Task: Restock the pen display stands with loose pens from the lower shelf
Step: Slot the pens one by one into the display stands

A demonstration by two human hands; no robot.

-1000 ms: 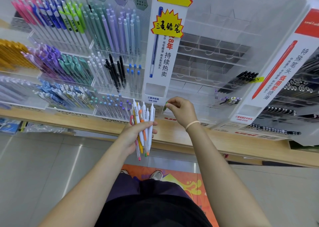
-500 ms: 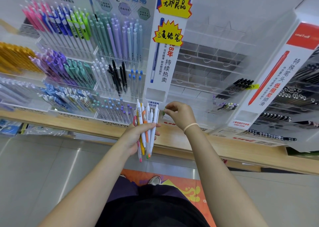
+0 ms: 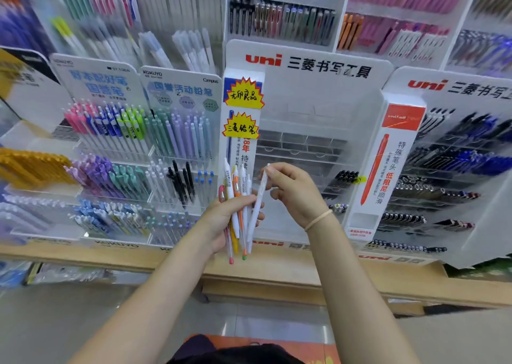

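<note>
One white pen [image 3: 257,205] pinched in my right hand [image 3: 295,194]; left hand [image 3: 225,219] grips the bundle [image 3: 235,214]; draw straight out, then match its slot.

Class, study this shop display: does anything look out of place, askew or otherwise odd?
The middle uni stand stands out: its clear compartments look almost bare, with only a few black pens at its right side, while neighbouring stands are packed. Nothing looks spilled or broken. The left hand holds a mixed bundle of pens; the right hand pinches a white pen.
</note>
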